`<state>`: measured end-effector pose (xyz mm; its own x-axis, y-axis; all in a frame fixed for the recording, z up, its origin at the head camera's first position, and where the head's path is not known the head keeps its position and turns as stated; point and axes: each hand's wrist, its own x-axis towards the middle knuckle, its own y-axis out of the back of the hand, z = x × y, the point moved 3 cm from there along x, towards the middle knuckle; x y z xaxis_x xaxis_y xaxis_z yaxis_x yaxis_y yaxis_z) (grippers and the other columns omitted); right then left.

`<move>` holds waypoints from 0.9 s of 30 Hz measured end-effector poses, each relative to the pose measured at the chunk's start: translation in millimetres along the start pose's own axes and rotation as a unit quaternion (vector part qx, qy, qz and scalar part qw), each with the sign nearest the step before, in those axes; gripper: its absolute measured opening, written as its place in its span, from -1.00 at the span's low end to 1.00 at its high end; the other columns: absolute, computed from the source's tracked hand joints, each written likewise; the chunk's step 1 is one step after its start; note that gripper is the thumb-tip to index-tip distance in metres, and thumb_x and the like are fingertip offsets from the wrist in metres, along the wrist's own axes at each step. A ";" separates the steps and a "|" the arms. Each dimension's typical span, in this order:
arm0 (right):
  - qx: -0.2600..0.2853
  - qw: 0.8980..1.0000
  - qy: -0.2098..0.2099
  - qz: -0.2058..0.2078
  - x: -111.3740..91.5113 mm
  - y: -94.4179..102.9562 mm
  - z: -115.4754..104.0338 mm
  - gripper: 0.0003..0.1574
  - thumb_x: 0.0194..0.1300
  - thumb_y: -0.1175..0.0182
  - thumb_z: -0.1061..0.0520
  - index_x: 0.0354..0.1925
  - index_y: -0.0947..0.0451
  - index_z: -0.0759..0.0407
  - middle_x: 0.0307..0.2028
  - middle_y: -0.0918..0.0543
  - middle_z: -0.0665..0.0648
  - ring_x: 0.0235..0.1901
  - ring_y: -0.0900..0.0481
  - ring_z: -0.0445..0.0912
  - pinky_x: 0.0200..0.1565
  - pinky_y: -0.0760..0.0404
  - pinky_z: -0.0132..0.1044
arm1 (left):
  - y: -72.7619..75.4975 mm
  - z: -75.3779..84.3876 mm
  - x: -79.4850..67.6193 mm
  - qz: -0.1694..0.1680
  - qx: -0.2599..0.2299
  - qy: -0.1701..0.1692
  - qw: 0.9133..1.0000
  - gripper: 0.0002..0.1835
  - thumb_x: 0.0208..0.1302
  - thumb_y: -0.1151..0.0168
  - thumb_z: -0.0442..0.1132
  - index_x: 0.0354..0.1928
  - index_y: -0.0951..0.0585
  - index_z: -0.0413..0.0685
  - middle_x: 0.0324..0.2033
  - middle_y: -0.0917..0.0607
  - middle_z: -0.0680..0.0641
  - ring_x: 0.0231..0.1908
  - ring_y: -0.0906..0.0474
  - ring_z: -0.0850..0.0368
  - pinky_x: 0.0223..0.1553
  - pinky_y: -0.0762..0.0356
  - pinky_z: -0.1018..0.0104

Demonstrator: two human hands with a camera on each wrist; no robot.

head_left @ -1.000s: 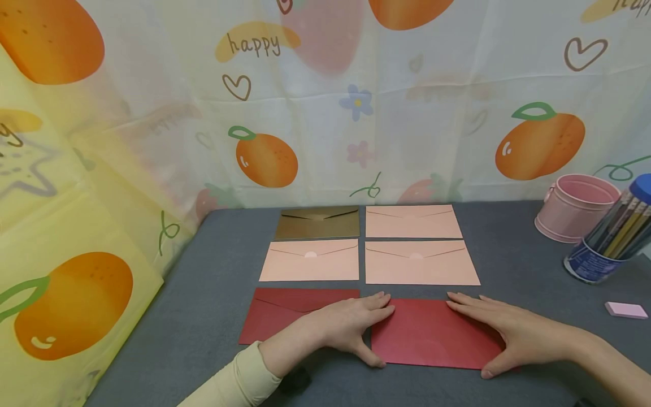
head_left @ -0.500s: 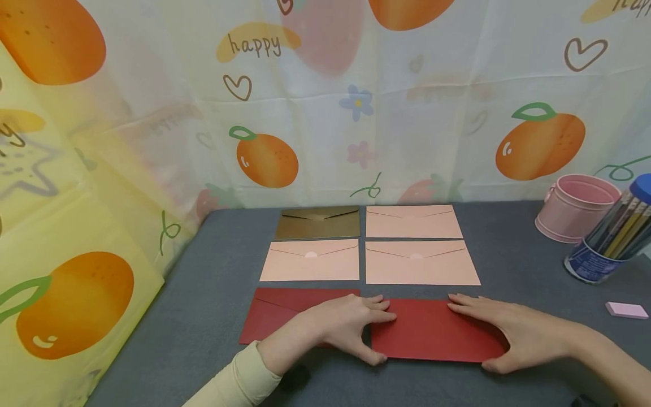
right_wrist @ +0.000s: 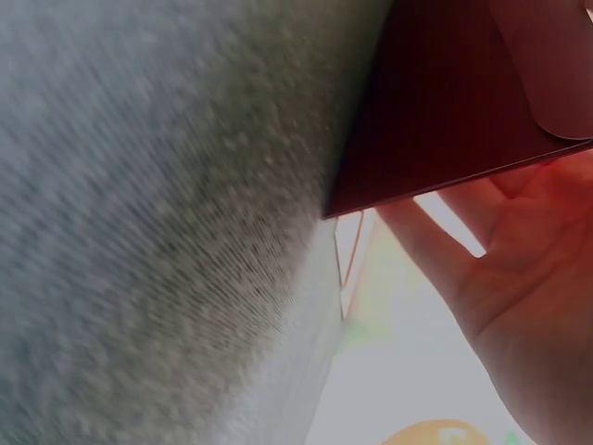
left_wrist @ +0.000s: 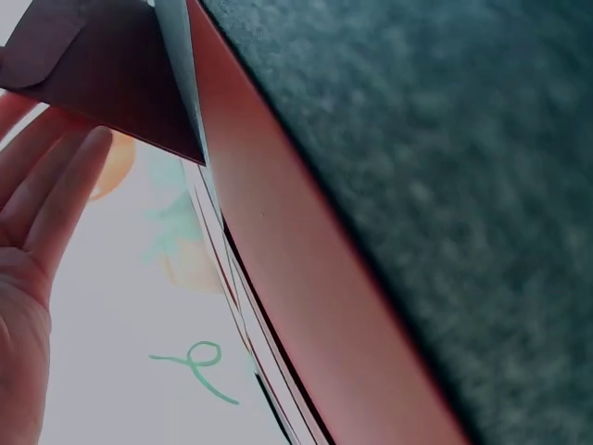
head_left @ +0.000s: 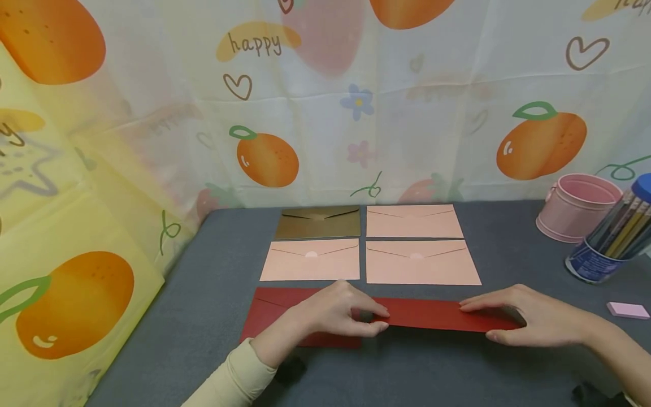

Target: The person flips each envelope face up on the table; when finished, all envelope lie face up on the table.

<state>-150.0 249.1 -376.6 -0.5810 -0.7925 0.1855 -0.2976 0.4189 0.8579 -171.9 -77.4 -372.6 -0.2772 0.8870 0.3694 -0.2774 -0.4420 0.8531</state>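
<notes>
Both hands hold a red envelope point(head_left: 427, 314) by its short ends, its near edge raised off the table and its far edge low. My left hand point(head_left: 333, 311) pinches the left end, thumb under the near edge and fingers on top. At the right end, my right hand point(head_left: 546, 319) grips likewise. The envelope's dark underside point(right_wrist: 435, 120) with a flap shows in the right wrist view, and also in the left wrist view above the left fingers point(left_wrist: 69, 181). A second, darker red envelope point(head_left: 272, 308) lies flat on the table, partly hidden by my left forearm.
Behind lie a brown-gold envelope point(head_left: 317, 226) and three pale pink envelopes point(head_left: 422, 265) in two rows on the grey table point(head_left: 203, 316). To the right stand a pink bucket point(head_left: 569, 215) and a pencil tub point(head_left: 600, 257), with a pink eraser point(head_left: 628, 310) nearer.
The red envelope's near edge has come up from the table, so it looks much narrower. Both hands have risen with it, thumbs going from beside the near edge to under it.
</notes>
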 end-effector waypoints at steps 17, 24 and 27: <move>0.061 0.989 0.014 0.136 -3.8 15.7 9.5 -0.50 -0.03 -0.44 0.44 -0.13 -0.72 0.02 -0.29 -0.75 -0.07 -0.38 -0.64 -0.32 -0.41 -0.51 -0.55 | 11.6 -4.8 -2.6 0.139 0.041 -0.025 0.989 -0.65 0.01 -0.48 -0.43 -0.08 -0.73 -0.17 -0.24 -0.77 0.01 -0.19 -0.68 0.34 -0.09 -0.51 0.59; 0.042 0.982 -0.050 0.176 -1.5 17.4 9.7 -0.58 0.01 -0.43 0.42 -0.23 -0.72 -0.03 -0.41 -0.71 -0.13 -0.48 -0.57 -0.33 -0.48 -0.49 -0.53 | 14.9 -8.8 0.0 0.177 0.006 0.036 0.984 -0.71 0.10 -0.42 -0.42 -0.08 -0.73 -0.18 -0.23 -0.77 0.00 -0.20 -0.68 0.34 -0.15 -0.56 0.56; 0.051 0.980 -0.077 0.178 -0.3 17.0 9.9 -0.64 0.07 -0.41 0.39 -0.24 -0.70 -0.04 -0.42 -0.71 -0.11 -0.47 -0.59 -0.30 -0.44 -0.54 -0.53 | 15.5 -10.8 0.1 0.197 -0.040 0.072 0.977 -0.77 0.18 -0.38 -0.39 -0.10 -0.74 -0.16 -0.25 -0.77 0.01 -0.32 -0.68 0.32 -0.30 -0.57 0.57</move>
<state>-162.5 260.9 -366.8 -0.7667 -0.5148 0.3836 -0.1248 0.7056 0.6976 -186.2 -85.6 -363.3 -0.5012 0.6201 0.6035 -0.1926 -0.7599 0.6208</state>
